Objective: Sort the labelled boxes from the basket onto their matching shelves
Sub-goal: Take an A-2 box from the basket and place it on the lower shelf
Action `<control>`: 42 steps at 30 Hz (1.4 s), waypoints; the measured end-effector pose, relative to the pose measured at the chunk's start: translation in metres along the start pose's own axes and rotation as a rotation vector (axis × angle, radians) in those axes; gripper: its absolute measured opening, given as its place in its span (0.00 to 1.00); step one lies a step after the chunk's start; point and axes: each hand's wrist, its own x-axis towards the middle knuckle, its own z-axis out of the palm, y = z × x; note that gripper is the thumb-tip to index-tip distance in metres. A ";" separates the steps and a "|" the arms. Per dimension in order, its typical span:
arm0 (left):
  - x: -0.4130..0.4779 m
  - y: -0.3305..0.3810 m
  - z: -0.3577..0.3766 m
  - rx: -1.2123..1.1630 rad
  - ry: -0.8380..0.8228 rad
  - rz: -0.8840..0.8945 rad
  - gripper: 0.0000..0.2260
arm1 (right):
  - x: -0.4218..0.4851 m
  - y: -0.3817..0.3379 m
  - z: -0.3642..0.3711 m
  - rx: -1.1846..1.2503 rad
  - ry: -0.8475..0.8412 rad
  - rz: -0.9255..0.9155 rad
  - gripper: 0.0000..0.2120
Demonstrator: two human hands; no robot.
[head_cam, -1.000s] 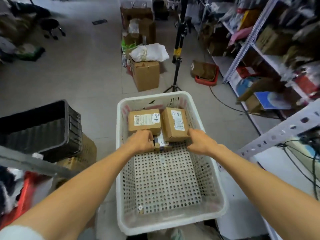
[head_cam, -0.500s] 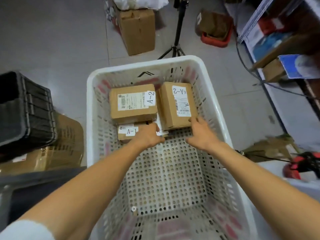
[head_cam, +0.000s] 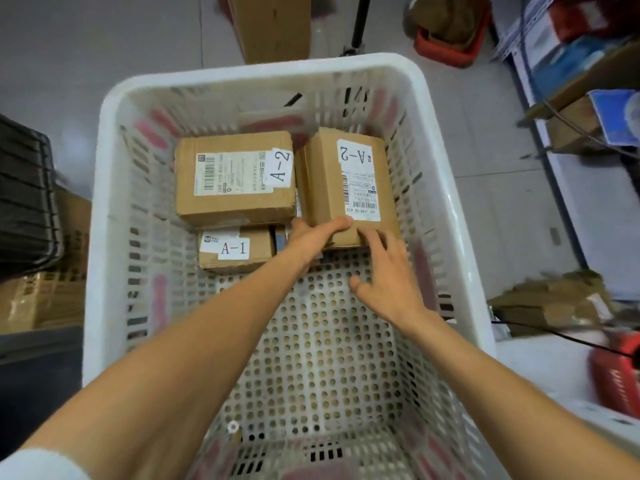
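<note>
A white perforated basket (head_cam: 114, 237) holds three labelled cardboard boxes at its far end. The right box (head_cam: 332, 188) carries an A-2 label and sits tilted. My left hand (head_cam: 311, 239) grips its near left corner, thumb on top. My right hand (head_cam: 388, 275) touches the same box's near edge with straight fingers. A second A-2 box (head_cam: 235, 181) lies flat at the left. Below it sits a smaller box marked A-1 (head_cam: 235, 249), partly under the A-2 box.
A black crate (head_cam: 24, 199) stands left of the basket over cardboard. A brown carton (head_cam: 273, 26) and a tripod leg (head_cam: 358, 26) are beyond the basket. Shelving with boxes (head_cam: 571, 123) runs along the right. A red object (head_cam: 616, 372) lies at the right edge.
The camera has moved closer over the basket. My left hand moved right from the A-1 box onto the right A-2 box, which now sits tilted. My right hand stays at that box's near edge.
</note>
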 end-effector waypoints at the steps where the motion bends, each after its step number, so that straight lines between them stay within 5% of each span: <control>1: -0.003 -0.001 0.000 -0.039 -0.003 -0.003 0.47 | -0.001 -0.001 0.000 0.013 0.012 0.011 0.34; 8: -0.055 0.002 -0.020 -0.149 -0.060 0.050 0.44 | -0.012 -0.031 -0.030 0.065 0.290 0.127 0.28; 12: -0.100 0.020 -0.051 -0.161 -0.097 0.127 0.56 | -0.020 -0.063 -0.066 0.285 0.315 0.206 0.39; 15: -0.132 0.037 -0.080 -0.165 -0.155 0.150 0.49 | -0.026 -0.086 -0.100 0.642 0.179 0.199 0.47; 19: -0.176 0.063 -0.108 -0.073 -0.211 0.227 0.33 | -0.040 -0.119 -0.140 0.788 0.123 0.123 0.33; 22: -0.208 0.081 -0.117 -0.024 -0.197 0.274 0.33 | -0.057 -0.145 -0.161 0.821 0.179 0.081 0.31; 25: -0.242 0.096 -0.128 0.078 -0.115 0.418 0.33 | -0.078 -0.169 -0.175 0.823 0.229 0.073 0.42; 31: -0.301 0.116 -0.147 0.130 -0.193 0.636 0.52 | -0.127 -0.208 -0.207 0.775 0.363 0.006 0.48; 36: -0.343 0.116 -0.157 0.159 -0.246 0.709 0.50 | -0.168 -0.229 -0.223 0.758 0.408 -0.021 0.44; 42: -0.394 0.086 -0.163 0.195 -0.274 0.798 0.50 | -0.233 -0.237 -0.234 0.665 0.375 -0.057 0.54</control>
